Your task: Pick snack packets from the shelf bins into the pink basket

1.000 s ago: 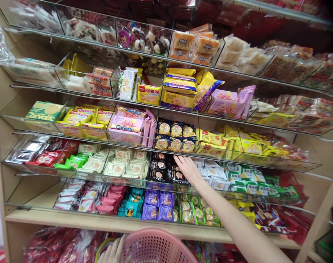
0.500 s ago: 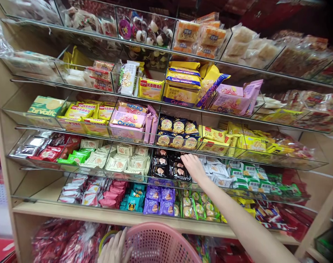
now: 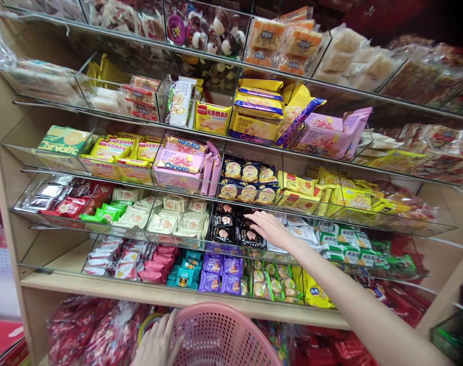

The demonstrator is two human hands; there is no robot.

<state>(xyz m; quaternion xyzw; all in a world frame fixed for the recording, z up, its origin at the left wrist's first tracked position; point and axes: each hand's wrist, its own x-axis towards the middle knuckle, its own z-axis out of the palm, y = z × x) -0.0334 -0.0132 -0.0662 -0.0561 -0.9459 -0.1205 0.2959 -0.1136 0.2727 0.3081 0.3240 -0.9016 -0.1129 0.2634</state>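
My right hand (image 3: 268, 227) reaches into a clear compartment of black snack packets (image 3: 221, 234), fingers stretched out over the right-hand stack. The fingertips are at the packets, and no packet shows lifted in the hand. Low in the view, my left hand (image 3: 157, 339) grips the left rim of a pink perforated plastic basket (image 3: 225, 317), its thumb over the inner side. The visible inside of the basket shows only its holed wall; its bottom is out of view. White packets (image 3: 302, 234) lie right of my right hand, and cream packets (image 3: 178, 218) fill the compartment to the left.
Clear-fronted shelves hold yellow wafer packs (image 3: 212, 118), pink Carvalfo packs (image 3: 180, 161), purple packets (image 3: 220, 274) and green-and-white packets (image 3: 347, 243). A wooden ledge (image 3: 113, 291) runs below. Red bagged goods (image 3: 76, 333) and a roll of yellowish tape (image 3: 149, 325) sit beneath it.
My right hand has shifted slightly left over the black packets, its fingers more spread. The view has tilted slightly, and my left hand stays at the basket rim.
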